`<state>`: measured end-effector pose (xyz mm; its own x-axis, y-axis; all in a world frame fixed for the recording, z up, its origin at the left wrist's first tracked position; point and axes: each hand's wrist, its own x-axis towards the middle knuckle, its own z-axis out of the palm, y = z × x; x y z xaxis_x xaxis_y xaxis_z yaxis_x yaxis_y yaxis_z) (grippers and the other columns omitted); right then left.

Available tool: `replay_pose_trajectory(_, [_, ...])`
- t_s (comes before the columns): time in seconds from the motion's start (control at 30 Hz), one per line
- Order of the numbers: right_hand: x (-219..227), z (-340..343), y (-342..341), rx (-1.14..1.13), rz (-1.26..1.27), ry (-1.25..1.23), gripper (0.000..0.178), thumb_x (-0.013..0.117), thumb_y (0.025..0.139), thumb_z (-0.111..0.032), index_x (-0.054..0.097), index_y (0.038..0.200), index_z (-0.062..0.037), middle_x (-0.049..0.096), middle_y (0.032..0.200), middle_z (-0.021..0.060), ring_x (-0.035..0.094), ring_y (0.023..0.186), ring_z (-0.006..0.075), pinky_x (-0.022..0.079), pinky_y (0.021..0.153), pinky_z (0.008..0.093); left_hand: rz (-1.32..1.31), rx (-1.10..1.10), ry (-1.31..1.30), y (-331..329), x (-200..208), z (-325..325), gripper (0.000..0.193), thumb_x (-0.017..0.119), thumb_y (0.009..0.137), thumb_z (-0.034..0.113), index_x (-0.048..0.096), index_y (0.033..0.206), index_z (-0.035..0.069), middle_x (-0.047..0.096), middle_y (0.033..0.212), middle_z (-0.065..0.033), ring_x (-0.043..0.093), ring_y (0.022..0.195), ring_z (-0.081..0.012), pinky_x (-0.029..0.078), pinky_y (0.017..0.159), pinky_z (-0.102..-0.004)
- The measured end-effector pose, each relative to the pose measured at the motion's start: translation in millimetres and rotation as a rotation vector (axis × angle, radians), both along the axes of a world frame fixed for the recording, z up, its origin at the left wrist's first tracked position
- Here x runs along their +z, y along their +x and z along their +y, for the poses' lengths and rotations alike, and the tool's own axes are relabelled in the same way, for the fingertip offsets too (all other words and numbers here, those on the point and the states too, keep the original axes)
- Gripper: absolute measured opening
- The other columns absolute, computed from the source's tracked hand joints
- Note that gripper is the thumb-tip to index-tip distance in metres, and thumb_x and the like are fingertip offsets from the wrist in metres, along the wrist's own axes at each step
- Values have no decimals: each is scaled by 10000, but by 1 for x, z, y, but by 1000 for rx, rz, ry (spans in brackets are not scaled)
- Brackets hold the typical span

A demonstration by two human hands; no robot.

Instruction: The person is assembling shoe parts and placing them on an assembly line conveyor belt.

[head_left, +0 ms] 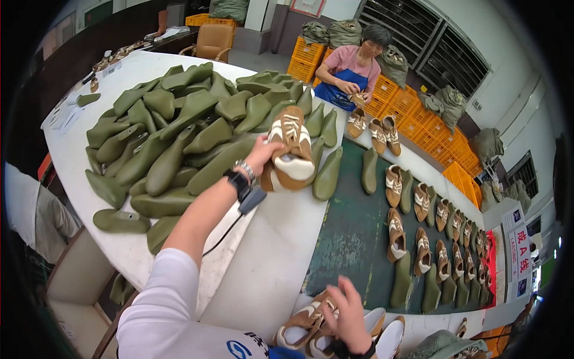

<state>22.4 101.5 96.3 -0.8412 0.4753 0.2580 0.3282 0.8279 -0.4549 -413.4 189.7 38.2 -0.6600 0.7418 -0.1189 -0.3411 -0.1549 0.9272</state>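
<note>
My left hand (261,157) is closed on a brown and white lace-up shoe upper (291,134), raised beside a big heap of green shoe lasts (197,113). More brown material shows just below it; whether that is a second upper I cannot tell. Near the lower edge, my right hand (348,317) has its fingers apart and nothing visible in them. It is over a group of similar uppers (299,326) on the white table (263,263), partly covering them. Whether it touches them is unclear.
A dark green conveyor belt (347,239) carries rows of uppers and green lasts. Across it, a person in a blue apron (341,87) handles a shoe upper. Orange crates (412,113) and sacks line the wall. A dark cable (224,233) lies near my left forearm.
</note>
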Motion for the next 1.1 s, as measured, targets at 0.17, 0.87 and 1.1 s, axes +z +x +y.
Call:
replay_pose_trajectory(0.17, [-15,-27,46,-182,-73,-116,427,638,782,-41,517,1191,-31,467,1222,225,480,1118,386,414,936,401,399,185,-314,-82,-21,93,935,759,682,315,232,1367,-41,433,1300,-233,476,1164,-301,412,950,-363])
replay_pose_trajectory(0.87, [-110,-87,104,-417,-59,-345,230,628,781,-118,617,1005,-66,620,833,138,622,737,290,490,663,372,1038,-665,-65,319,-103,-229,372,651,781,182,560,1103,19,597,1006,-171,597,922,-318,488,809,-366])
replay_pose_trajectory(1.1, [-119,-86,75,-473,13,-97,357,637,756,-108,576,1107,-131,537,1071,134,556,941,330,472,758,408,908,-529,-263,335,-98,-218,232,547,842,124,608,998,-36,642,787,-142,623,705,-288,494,668,-329])
